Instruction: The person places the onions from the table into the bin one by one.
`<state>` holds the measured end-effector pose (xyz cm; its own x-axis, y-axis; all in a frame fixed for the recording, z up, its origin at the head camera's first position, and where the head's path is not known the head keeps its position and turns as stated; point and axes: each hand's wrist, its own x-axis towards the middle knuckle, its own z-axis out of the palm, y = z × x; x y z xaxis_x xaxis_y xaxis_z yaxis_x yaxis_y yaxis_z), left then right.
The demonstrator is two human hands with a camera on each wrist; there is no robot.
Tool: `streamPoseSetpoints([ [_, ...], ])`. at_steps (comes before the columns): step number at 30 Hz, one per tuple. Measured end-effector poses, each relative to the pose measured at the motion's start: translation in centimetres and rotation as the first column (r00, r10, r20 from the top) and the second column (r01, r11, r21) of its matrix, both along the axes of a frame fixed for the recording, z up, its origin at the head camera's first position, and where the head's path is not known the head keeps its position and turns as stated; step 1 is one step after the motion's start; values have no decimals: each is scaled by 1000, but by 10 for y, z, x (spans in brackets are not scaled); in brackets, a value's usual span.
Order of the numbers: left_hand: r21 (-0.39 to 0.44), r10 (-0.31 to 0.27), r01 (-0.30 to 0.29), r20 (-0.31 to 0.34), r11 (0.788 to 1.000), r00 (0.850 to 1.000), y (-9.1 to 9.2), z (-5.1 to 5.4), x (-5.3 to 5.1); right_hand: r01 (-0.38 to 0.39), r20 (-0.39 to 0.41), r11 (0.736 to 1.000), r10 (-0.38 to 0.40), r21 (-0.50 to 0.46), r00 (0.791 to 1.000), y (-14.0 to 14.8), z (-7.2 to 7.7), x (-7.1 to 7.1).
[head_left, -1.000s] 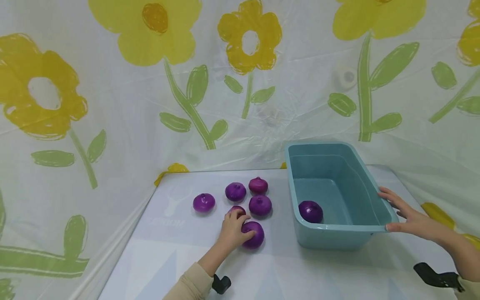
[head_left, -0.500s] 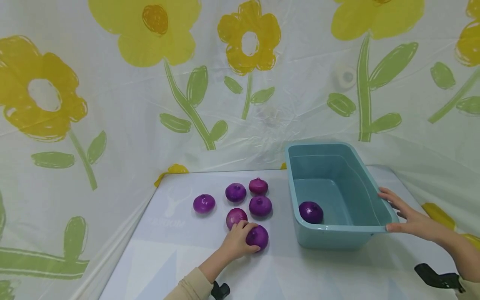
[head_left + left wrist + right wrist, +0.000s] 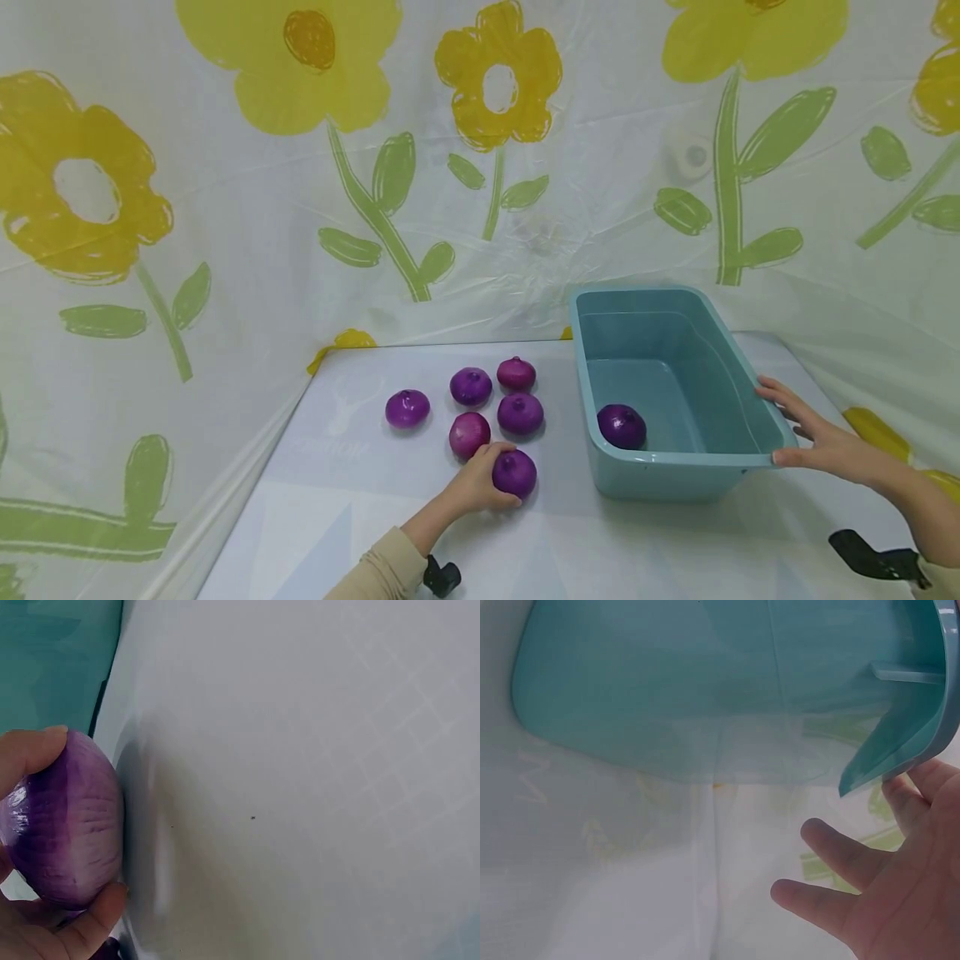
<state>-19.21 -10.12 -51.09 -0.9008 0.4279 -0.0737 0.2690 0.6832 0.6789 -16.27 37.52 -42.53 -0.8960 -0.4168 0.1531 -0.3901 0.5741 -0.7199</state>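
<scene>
My left hand (image 3: 480, 487) has thumb and fingers curled round an onion (image 3: 516, 475), spread about as wide as it. A strip of table (image 3: 564, 471) lies between it and the bin (image 3: 667, 482); five more onions (image 3: 469, 435) sit behind. My right hand (image 3: 836, 446), fingers spread and mostly straight, touches the bin's near right rim. A seventh onion (image 3: 622, 427) lies inside, near left.

A white, flower-printed plastic sheet (image 3: 258, 208) hangs behind the white tabletop (image 3: 352, 479) and drapes along its left and right sides, creased and faintly shiny. Yellow blooms (image 3: 311, 40) on green stems (image 3: 729, 183) rise above the tabletop's far edge. Pale-blue triangles (image 3: 326, 550) mark the tabletop's near part. The light over the tabletop is soft and even.
</scene>
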Motion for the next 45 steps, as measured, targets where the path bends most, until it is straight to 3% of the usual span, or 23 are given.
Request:
streamPoseSetpoints([
  [6,16,7,-8,11,1000,1000,-3,3,0,1,-31,1000,-1,19,1000,0,-2,0],
  [14,54,-2,1,4,999,1000,-4,15,-2,0,-64,1000,2,25,998,1,-4,1],
  [23,66,-8,7,12,998,1000,-2,27,-7,-3,-47,1000,4,14,999,-1,-2,0],
  [33,38,10,-10,-14,999,1000,3,54,-22,-2,-34,1000,2,5,999,-1,0,1],
  [45,59,3,0,-57,998,998,17,104,-52,-8,-24,1000,8,-9,1000,-2,1,2],
])
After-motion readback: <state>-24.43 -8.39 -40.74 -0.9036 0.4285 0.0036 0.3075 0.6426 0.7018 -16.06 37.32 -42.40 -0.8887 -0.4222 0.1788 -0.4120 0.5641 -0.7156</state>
